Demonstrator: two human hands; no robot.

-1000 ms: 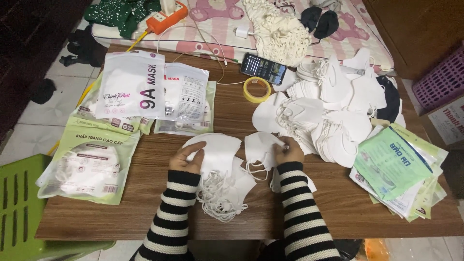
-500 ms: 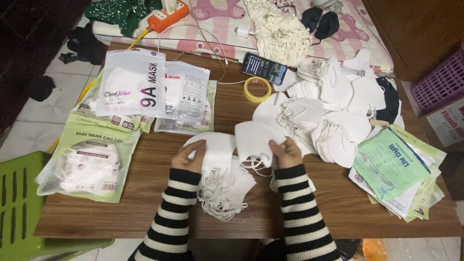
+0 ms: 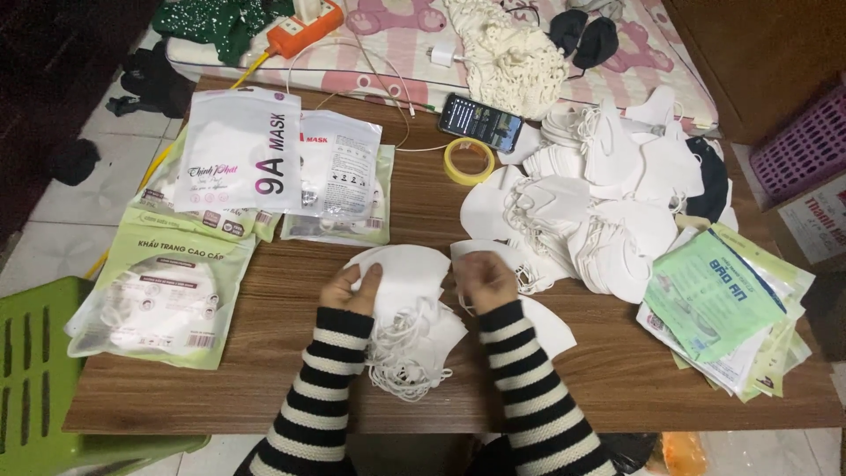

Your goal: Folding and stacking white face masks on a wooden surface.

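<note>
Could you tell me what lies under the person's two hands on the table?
A small stack of white face masks with tangled ear loops, left hand and right hand resting on it. How many masks is hidden.
</note>
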